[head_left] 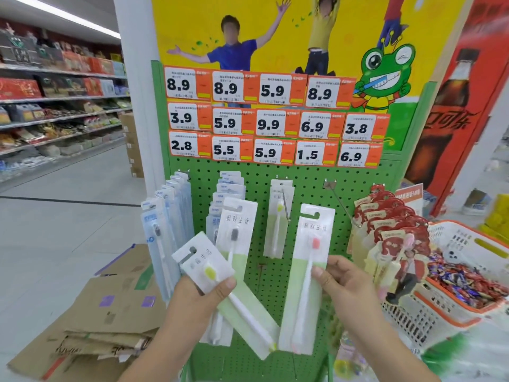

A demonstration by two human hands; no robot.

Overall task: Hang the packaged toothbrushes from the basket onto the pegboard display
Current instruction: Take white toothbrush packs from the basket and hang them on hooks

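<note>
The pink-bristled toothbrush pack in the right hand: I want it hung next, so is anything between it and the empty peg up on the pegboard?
Nothing visible. The right hand holds the pink-bristled toothbrush pack just below-left of the empty peg, with only bare pegboard between; the red-carded packs hang to its right.

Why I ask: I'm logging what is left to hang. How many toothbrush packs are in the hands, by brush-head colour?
Yellow-head pack: 1, left hand
Grey-head pack: 1, also in the left hand, it seems
Pink-head pack: 1, right hand
Total: 3
</note>
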